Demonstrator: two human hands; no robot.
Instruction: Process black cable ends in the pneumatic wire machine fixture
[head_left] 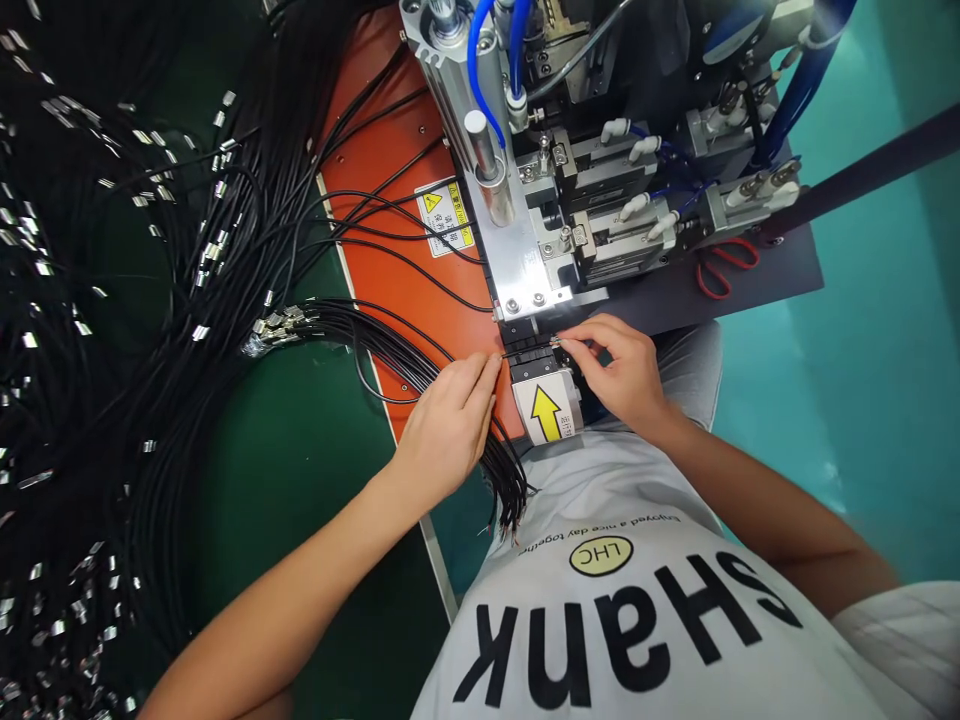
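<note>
Though thin, cable point(527, 349) between fingers point(489, 376)

Metal plate point(517, 265): white glare
Cable pile point(247, 190): dim, ends point(217, 240) glinting
Your left hand point(454, 415): well lit, sharp
Floor point(847, 420): bright, faint sheen
Your right sleeve point(907, 640): edge-stretched, perhaps slightly blurred

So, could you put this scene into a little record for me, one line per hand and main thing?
Left hand: pinching a thin black cable at the black fixture
Right hand: pinching at the cable's other side, across the fixture
Label: yellow arrow on white, pointing away from the person
Cable bundle: passes beneath the left hand
Machine: metal, with blue tubes
Red loops: perhaps scissor handles
</note>
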